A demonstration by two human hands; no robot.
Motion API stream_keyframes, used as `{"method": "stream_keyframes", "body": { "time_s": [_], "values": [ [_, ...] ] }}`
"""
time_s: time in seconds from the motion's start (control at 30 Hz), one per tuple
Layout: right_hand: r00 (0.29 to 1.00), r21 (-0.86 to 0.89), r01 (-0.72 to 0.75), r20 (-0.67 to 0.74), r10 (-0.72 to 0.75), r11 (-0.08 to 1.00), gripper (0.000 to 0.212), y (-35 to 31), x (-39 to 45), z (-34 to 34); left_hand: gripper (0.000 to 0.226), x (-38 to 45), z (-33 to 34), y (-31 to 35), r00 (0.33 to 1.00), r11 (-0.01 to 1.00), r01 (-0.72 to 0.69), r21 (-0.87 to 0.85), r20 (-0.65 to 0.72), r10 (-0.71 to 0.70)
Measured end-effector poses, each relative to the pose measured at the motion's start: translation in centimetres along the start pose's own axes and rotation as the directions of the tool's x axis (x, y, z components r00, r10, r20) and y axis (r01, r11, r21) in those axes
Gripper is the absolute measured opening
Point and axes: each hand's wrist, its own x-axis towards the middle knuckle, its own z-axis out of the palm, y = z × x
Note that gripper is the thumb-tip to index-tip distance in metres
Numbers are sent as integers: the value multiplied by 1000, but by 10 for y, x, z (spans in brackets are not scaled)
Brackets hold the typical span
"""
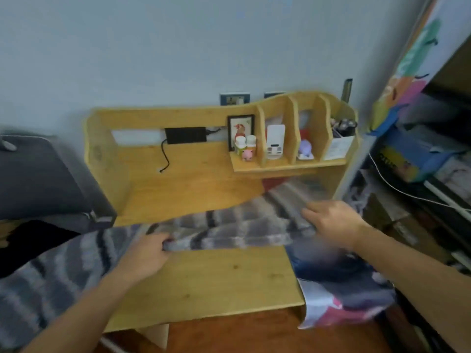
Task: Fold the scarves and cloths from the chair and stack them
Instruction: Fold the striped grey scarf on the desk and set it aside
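- Spreading across the wooden desk (pixel 204 284), a grey striped scarf (pixel 239 225) lies stretched from the right rear of the desktop, under the small shelf, over to the left edge, where its long tail spills off and hangs down toward the lower left.
- The left hand (pixel 146 253) pinches a folded edge of the scarf near the middle of the desk, fingers curled round the fabric.
- The right hand (pixel 331 220) rests on top of the scarf toward the right edge, fingers fairly straight and pressing down; whether the thumb hooks under the cloth I cannot tell.
- A second cloth (pixel 341 294), dark blue with pink and white patches, is heaped at the front right corner and droops over the edge; it looks unfolded.
- The picture is blurred, so the weave stays unclear, but the scarf reads as soft, light and limp, probably a fuzzy knit: it will sag, not hold a crease by itself, and the hanging tail may drag the rest off to the left.
- Best hold, in my judgement, is at the corners or along a folded edge with both hands, keeping tension so layers lie flat.
- The folding seems at an early stage; no finished stack shows on the desk.
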Motion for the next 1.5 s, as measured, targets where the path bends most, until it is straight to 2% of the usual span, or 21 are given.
{"method": "stream_keyframes", "body": {
  "time_s": [0.07, 0.13, 0.2, 0.23, 0.3, 0.37, 0.5, 0.6, 0.67, 0.73, 0.8, 0.9, 0.97, 1.07, 1.13, 1.2, 1.27, 1.3, 1.37, 1.43, 1.5],
  "values": [
    [937, 0, -116, 332, 110, 993, 35, -11, -44, 55, 13, -11, 48, -4, 990, 997, 38, 71, 130, -47],
    [710, -42, -332, 646, 279, 942, 47, -29, -81, 95, 17, -25, 83, -7, 969, 992, 48, 114, 236, -74],
    [413, -33, -498, 870, 270, 867, 61, -52, -106, 118, 26, -37, 107, -10, 943, 986, 24, 164, 325, -77],
    [319, -8, -583, 917, 238, 813, 59, -61, -109, 122, 32, -42, 114, -10, 933, 984, 7, 178, 353, -71],
    [309, 30, -708, 911, 272, 705, 42, -71, -100, 124, 36, -46, 124, -10, 926, 979, -11, 204, 372, -67],
    [326, 42, -828, 848, 418, 559, 35, -68, -86, 129, 29, -46, 130, -10, 910, 969, -48, 241, 410, -58],
    [279, 48, -927, 752, 598, 372, 44, -45, -64, 153, 45, -43, 148, -11, 870, 956, -80, 281, 488, -71],
    [114, -76, -968, 718, 686, 241, 58, -29, -60, 179, 67, -42, 167, -8, 838, 967, -45, 252, 536, -101],
    [4, -96, -990, 708, 707, 101, 66, -21, -59, 198, 63, -40, 180, -7, 833, 961, -37, 272, 539, -121],
    [-49, -100, -995, 691, 721, 29, 76, -18, -56, 217, 57, -38, 186, -6, 846, 963, 8, 268, 512, -149],
    [3, -95, -992, 672, 741, 89, 81, -21, -51, 235, 52, -33, 191, -3, 841, 966, 62, 251, 508, -186],
    [241, -44, -926, 697, 675, 376, 76, -21, -34, 247, 52, -30, 199, 5, 866, 963, 73, 259, 462, -190],
    [347, -107, -831, 667, 660, 546, 77, -3, -30, 243, 52, -27, 207, 18, 887, 958, 42, 285, 431, -167],
    [415, -250, -716, 598, 686, 651, 74, 50, -43, 230, 53, -15, 220, 53, 897, 955, -13, 297, 425, -120],
    [381, -301, -750, 532, 756, 589, 70, 94, -65, 216, 57, -5, 228, 88, 909, 958, -129, 258, 417, 11],
    [267, -338, -822, 484, 833, 459, 67, 131, -96, 204, 56, 4, 237, 122, 880, 964, -214, 160, 459, 119],
    [147, -391, -843, 492, 858, 369, 60, 145, -120, 199, 60, 11, 239, 149, 852, 983, -184, 27, 503, 146],
    [95, -440, -826, 509, 856, 353, 60, 142, -124, 200, 58, 13, 236, 156, 882, 983, -178, -32, 439, 174],
    [62, -504, -762, 568, 821, 406, 58, 120, -110, 206, 44, 16, 225, 149, 970, 970, -224, -90, 71, 231],
    [232, -385, -736, 630, 742, 557, 52, 82, -76, 219, 30, 20, 215, 112, 970, 985, -171, -18, -180, 165],
    [509, -183, -628, 639, 577, 757, 53, 37, -39, 231, 24, 24, 202, 58, 962, 998, 28, 56, -271, -12]
  ]
}}
